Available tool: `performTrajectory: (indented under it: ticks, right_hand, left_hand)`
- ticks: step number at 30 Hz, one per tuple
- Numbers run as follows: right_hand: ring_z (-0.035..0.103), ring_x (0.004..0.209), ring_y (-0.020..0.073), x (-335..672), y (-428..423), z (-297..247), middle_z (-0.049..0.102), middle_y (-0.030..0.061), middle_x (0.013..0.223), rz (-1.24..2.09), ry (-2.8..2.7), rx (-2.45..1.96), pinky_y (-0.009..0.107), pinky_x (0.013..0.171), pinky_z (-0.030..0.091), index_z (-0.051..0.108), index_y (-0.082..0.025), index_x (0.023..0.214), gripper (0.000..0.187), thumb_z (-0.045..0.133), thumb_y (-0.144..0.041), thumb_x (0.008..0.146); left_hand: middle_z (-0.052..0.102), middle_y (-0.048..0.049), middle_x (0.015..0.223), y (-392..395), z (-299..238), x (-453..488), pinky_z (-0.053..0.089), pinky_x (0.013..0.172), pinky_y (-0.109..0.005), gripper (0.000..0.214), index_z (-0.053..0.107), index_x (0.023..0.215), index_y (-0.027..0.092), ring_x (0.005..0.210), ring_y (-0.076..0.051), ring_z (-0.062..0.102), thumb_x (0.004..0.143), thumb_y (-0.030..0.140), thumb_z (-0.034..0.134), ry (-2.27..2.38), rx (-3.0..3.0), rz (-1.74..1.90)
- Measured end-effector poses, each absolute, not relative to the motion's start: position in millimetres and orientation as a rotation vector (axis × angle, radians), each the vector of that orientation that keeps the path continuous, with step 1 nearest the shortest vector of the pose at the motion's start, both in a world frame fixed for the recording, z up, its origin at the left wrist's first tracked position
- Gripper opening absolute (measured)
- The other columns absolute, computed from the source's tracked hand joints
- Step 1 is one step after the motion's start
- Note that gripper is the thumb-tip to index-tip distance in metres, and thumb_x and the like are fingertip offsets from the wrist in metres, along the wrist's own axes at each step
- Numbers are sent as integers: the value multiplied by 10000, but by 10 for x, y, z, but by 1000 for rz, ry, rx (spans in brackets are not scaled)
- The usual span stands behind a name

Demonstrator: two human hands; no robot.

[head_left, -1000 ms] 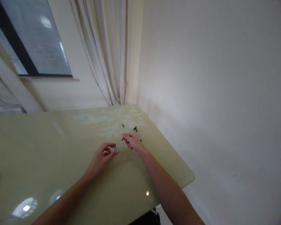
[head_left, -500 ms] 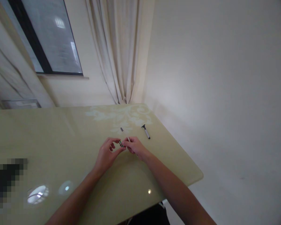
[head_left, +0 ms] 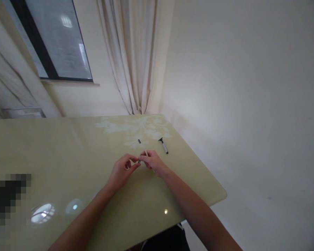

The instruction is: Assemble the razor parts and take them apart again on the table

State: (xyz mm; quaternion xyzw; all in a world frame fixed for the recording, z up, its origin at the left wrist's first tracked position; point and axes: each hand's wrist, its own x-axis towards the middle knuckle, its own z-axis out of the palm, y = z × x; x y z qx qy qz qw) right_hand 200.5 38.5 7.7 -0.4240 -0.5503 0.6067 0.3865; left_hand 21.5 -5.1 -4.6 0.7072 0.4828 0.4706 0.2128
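Left hand (head_left: pixel 121 170) pinches small dark cap-like piece (head_left: pixel 139 161) | right hand (head_left: pixel 152 161) grips thin pale pen tube (head_left: pixel 146 152) | parts meet above glossy green glass table (head_left: pixel 68 153) | step: joining, apparently; needs fine end-to-end alignment.

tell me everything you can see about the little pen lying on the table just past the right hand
The pen is short and slim, with a pale grey barrel and a black head at its far end that flares sideways, perhaps a clip. It looks like plastic. It lies flat on the glossy yellow-green table, angled away to the left, just beyond the right hand but apart from it. Only the table touches it.
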Motion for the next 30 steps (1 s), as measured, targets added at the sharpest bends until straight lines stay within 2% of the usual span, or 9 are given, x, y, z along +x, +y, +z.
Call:
performTrajectory:
  ticks: [4, 6, 14, 18, 21, 26, 30]
  right_hand:
    - [304, 431, 63, 2002, 367, 81, 428, -98, 493, 1557, -1460, -1053, 239, 440, 179, 649, -165, 763, 268, 773, -400, 726]
    - [307, 449, 62, 2005, 365, 82, 445, -87, 513, 1554, -1491, -1033, 240, 460, 186, 687, -147, 790, 273, 768, -403, 739]
    - [323, 496, 79, 2003, 387, 37, 473, -65, 586, 1515, -1613, -1044, 239, 494, 232, 728, -143, 885, 299, 750, -433, 812]
    - [441, 594, 116, 2079, 416, 64, 501, -29, 660, 1192, -1831, -1032, 246, 587, 328, 718, -158, 937, 413, 486, -489, 1023]
    - [482, 673, 139, 2173, 417, 137, 505, -15, 678, 911, -2010, -1054, 259, 666, 343, 730, -166, 977, 462, 359, -421, 1083]
    - [465, 646, 143, 2215, 384, 203, 484, -18, 647, 985, -2139, -974, 259, 653, 324, 694, -171, 868, 462, 361, -413, 1079]
    - [442, 642, 136, 2176, 380, 163, 496, -16, 656, 971, -2212, -976, 266, 637, 299, 535, -188, 704, 443, 408, -428, 1054]
  left_hand:
    - [669, -2, 943, -23, -80, 207, 485, 588, -251, 349, 675, 1170, 233, 621, -110, 552, 858, 377, 735, 1273, 1936, 1330]
    - [653, -8, 993, -15, -89, 197, 492, 606, -250, 370, 673, 1236, 261, 648, -108, 552, 878, 347, 714, 1220, 1971, 1298]
    - [617, -9, 985, -31, -103, 191, 481, 621, -247, 340, 666, 1236, 268, 682, -117, 552, 900, 316, 673, 1183, 1948, 1228]
    - [623, -12, 983, 25, -108, 128, 469, 617, -250, 340, 648, 1190, 227, 672, -117, 551, 880, 363, 678, 1254, 1792, 1324]
    - [606, -7, 976, 87, -106, 52, 441, 581, -238, 381, 637, 1193, 215, 639, -104, 526, 866, 406, 681, 1283, 1679, 1387]
    - [596, -2, 952, 121, -93, -7, 418, 558, -227, 397, 646, 1188, 217, 616, -95, 502, 854, 427, 688, 1309, 1636, 1425]
    - [608, -8, 951, 101, -99, 11, 414, 554, -230, 388, 650, 1191, 216, 615, -98, 503, 862, 419, 677, 1296, 1661, 1407]
